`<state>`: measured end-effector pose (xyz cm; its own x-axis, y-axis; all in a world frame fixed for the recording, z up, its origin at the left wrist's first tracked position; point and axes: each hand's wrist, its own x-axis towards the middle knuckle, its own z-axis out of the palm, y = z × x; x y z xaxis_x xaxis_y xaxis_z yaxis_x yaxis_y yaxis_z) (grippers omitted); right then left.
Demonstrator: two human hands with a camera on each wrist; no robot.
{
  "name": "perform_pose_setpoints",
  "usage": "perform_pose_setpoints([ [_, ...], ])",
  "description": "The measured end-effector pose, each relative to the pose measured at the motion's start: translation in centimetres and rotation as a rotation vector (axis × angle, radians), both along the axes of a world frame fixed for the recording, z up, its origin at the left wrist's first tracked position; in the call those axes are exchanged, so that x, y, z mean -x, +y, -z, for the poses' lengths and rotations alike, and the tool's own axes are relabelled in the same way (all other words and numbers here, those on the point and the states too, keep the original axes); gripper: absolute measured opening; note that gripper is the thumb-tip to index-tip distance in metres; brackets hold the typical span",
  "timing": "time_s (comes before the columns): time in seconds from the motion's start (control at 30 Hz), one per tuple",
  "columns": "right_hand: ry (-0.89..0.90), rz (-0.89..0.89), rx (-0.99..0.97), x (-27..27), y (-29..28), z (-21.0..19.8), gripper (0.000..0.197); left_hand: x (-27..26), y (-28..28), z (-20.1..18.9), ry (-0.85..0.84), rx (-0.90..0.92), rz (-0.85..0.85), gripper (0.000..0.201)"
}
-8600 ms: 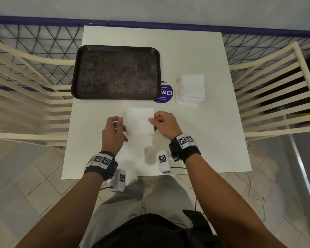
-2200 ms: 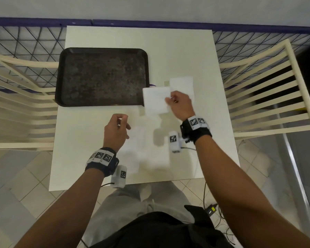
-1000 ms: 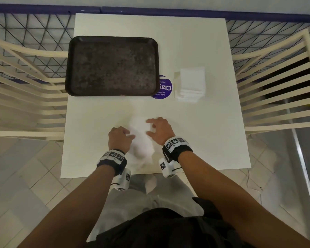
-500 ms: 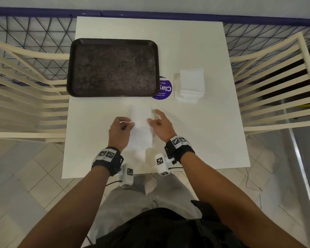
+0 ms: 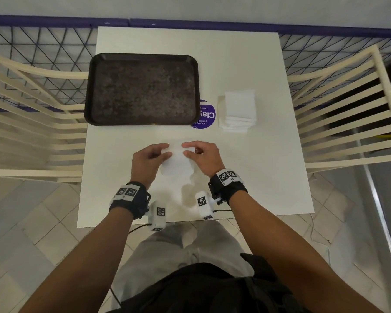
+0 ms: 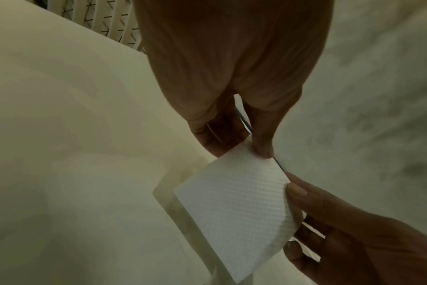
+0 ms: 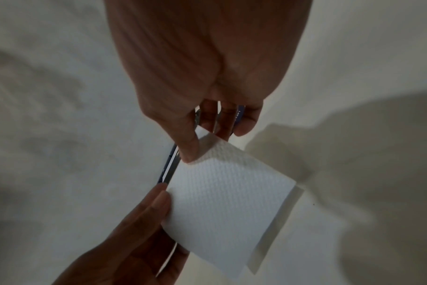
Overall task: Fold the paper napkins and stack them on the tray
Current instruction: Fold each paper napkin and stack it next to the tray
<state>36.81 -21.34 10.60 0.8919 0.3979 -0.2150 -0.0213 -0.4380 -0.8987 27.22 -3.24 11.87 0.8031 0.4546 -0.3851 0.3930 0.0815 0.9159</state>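
The step in hand is the folding of one napkin (image 5: 177, 162). It is held between the two hands, just above the near part of the table (image 5: 246, 168), and it curves over on itself, so the fold looks begun but not yet pressed flat. The tray (image 5: 142, 89) stands at the far left of the table with no napkin on it, so I judge the task is near its beginning. The pile of unfolded napkins (image 5: 239, 110) waits to the right of the tray, beside a round purple sticker (image 5: 205, 116).

The left hand (image 5: 147, 161) pinches one far corner of the napkin between the thumb and the fingers; the wrist view shows its fingertips (image 6: 262, 148) closed on the paper edge. The right hand (image 5: 201, 158) pinches the opposite far corner in the same way, with its other fingers loosely curled behind.

The next move probably calls for bringing the held edge down to meet the lower edge, with the corners matching, and then pressing the crease flat on the table. Thin paper slips easily, so the two hands must move evenly. After this the folded napkin must go to the tray.
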Motion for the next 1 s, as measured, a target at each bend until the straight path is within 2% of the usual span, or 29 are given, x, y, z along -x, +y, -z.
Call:
perform_pose_setpoints([
  [0.23,-0.052,-0.012,0.036,0.0,0.2,-0.6,0.016,-0.2,0.5,0.3,0.051,-0.179,0.012,0.017],
  [0.43,-0.089,-0.004,0.107,0.0,0.6,-0.5,0.014,-0.2,0.4,0.2,0.003,-0.382,0.041,0.008],
  [0.53,-0.159,-0.046,0.202,-0.2,1.2,-1.0,0.016,-0.5,0.4,0.0,-0.018,-0.443,0.067,0.005],
  [0.6,-0.192,-0.129,0.261,-0.3,1.9,-1.8,0.02,-0.8,0.3,-0.3,-0.025,-0.428,0.094,0.007],
  [0.7,-0.229,-0.187,0.296,-0.3,2.8,-2.7,0.015,-0.9,0.1,-0.7,-0.014,-0.411,0.136,0.007],
  [0.87,-0.132,-0.145,0.28,-1.5,1.9,-3.2,0.015,-1.1,0.2,-0.9,-0.023,-0.357,0.072,0.005],
  [1.0,-0.013,-0.028,0.139,-2.7,0.1,-2.9,0.013,-1.2,0.5,-0.8,-0.04,-0.281,0.039,0.01],
])
